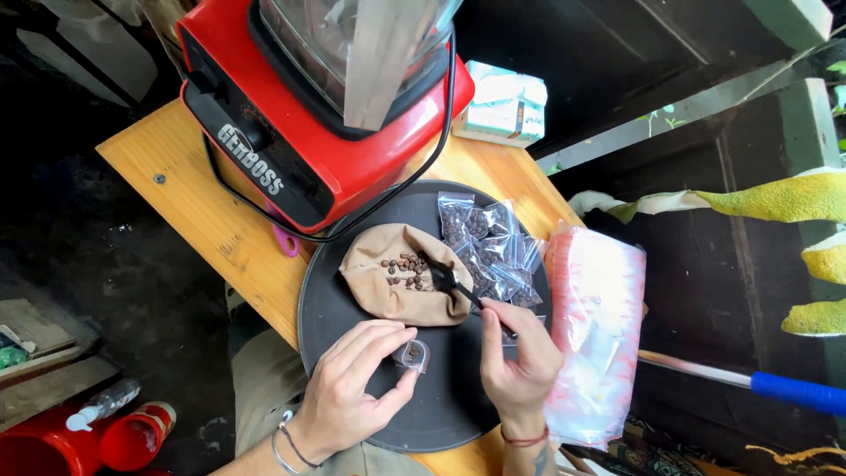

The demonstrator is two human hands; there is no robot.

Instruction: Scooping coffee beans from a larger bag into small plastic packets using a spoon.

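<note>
A red blender (308,106) stands at the back of the wooden table (189,198), just behind a round black tray (352,291). On the tray lies a tan cloth pouch (388,286) of brown beans, with a heap of filled clear packets (493,251) beside it. The right hand (520,361) grips a black scoop (454,286) by its handle, the bowl resting at the pouch's edge. The left hand (352,392) pinches a small clear bag (412,355) between thumb and fingers, just below the pouch and short of the scoop

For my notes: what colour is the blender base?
Red with a black panel; blender base shows in the head view.
</note>
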